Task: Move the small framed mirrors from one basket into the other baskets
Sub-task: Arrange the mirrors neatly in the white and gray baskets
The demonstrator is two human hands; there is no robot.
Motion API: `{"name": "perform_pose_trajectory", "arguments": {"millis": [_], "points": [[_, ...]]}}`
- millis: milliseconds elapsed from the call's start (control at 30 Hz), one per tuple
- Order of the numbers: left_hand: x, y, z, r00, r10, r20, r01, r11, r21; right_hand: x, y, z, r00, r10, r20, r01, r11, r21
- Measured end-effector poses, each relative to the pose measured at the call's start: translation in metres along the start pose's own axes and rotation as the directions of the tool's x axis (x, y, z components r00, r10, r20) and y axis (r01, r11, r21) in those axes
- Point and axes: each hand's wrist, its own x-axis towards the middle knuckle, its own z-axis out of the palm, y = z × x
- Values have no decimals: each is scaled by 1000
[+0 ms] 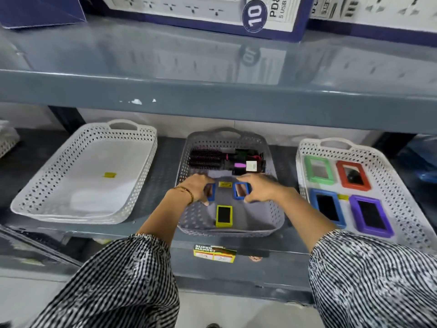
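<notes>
Perforated grey basket (pixel 272 216): both hands' fingers (pixel 247 199) pinch rectangular blue-framed mirrors (pixel 241 191).

We stand in a shop: grey metal shelving (pixel 212 98) carries boxed power strips (pixel 260 13) above, and a "Super Market" price label (pixel 214 253) marks the shelf edge.

Perforated matt plastic baskets (pixel 246 223), glossy plastic-framed mirrors (pixel 223 216), smooth painted metal shelf (pixel 212 95).
</notes>
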Motion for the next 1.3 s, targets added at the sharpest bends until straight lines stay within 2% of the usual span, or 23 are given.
{"name": "perform_pose_trajectory", "arguments": {"millis": [200,400,600,767,833,967,1167,1300], "points": [[2,-5,-1,999,18,-29,-17,999,46,4,1,6,1000,-6,-21,6,1000,-23],[3,-7,1,999,26,-39,-25,1000,2,5,0,7,999,-37,-36,36,999,-14],[3,-6,0,999,32,-32,-32,999,3,3,0,7,1000,-3,-18,3,999,-33],[-7,2,-4,987,99,-124,-101,995,-11,-7,-16,3,989,-31,-142,49,990,130],[-15,9,-5,983,142,-117,-144,990,-8,-13,-27,5,989,-58,-139,84,979,186],[-32,18,6,985,146,-92,-143,989,42,-24,-45,21,990,-132,-48,136,988,78],[-48,9,21,995,22,-100,-20,1000,18,-32,-49,38,993,-119,11,120,990,-73],[-56,6,27,994,-4,-113,9,999,39,-34,-49,44,990,-142,13,142,987,-69]]}}
